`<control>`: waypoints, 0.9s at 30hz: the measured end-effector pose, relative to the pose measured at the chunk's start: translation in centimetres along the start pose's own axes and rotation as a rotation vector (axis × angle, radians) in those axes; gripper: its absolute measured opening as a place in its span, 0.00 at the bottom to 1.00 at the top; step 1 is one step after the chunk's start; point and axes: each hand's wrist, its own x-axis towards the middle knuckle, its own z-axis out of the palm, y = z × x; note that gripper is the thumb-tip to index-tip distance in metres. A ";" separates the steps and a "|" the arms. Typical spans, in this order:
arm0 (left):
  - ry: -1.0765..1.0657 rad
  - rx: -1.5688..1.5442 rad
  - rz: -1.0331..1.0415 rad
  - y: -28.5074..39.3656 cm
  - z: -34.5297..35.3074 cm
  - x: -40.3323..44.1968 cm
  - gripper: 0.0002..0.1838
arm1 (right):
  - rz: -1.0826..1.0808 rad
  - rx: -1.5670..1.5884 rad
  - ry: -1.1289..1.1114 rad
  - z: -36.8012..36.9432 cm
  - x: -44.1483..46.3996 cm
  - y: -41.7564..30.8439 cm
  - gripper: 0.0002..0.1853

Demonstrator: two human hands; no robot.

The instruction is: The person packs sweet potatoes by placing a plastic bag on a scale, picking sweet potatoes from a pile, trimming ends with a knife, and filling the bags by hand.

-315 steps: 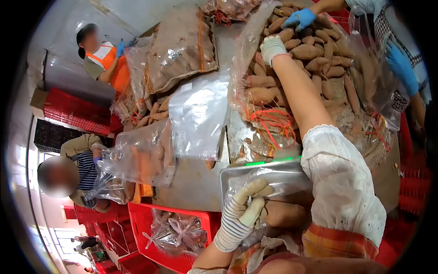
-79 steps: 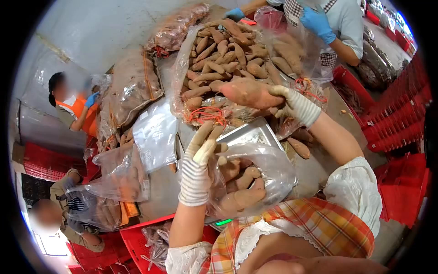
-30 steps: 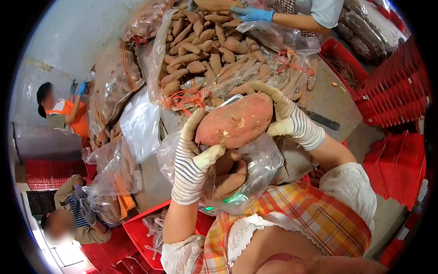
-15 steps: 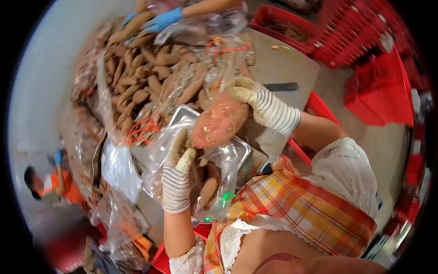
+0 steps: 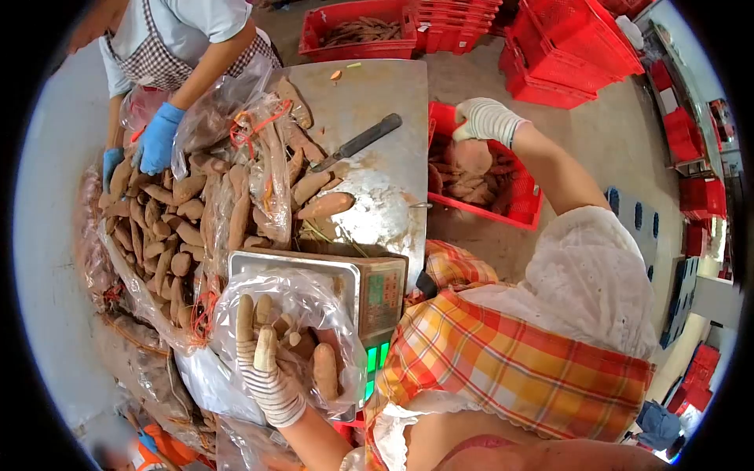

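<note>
My right hand [image 5: 488,123], in a striped white glove, has its fingers round a large sweet potato [image 5: 473,156] above a red crate [image 5: 522,206] of sweet potatoes, beyond the table's right edge. My left hand [image 5: 269,373], gloved alike, has its fingers apart over an open clear plastic bag [image 5: 334,302], with nothing gripped in it. Several sweet potatoes [image 5: 324,370] lie in the bag, which rests on the metal tray [image 5: 345,275] of a scale [image 5: 382,297]. Green digits glow on the scale's front.
A knife [image 5: 361,141] lies on the metal table [image 5: 377,86]. Sweet potatoes [image 5: 169,235] are heaped on an opened sack at left, where a co-worker's blue-gloved hands [image 5: 159,139] reach in. Red crates [image 5: 357,49] stand behind the table, with stacked ones [image 5: 569,47] at upper right.
The view has swung right. My right hand has carried the large sweet potato from above the bag to over the red crate; my left hand has let go of it and stays at the bag.
</note>
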 end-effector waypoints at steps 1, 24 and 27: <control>0.004 -0.002 0.003 0.2 0.0 -0.1 0.31 | -0.004 -0.002 0.001 1.4 0.3 1.3 0.27; 0.404 -0.332 0.007 7.6 -3.2 -8.3 0.29 | -1.350 0.010 -0.193 1.8 3.9 -60.2 0.31; 0.446 -0.230 0.028 7.1 -3.4 -8.1 0.26 | -1.200 0.061 -0.335 3.2 3.1 -62.8 0.36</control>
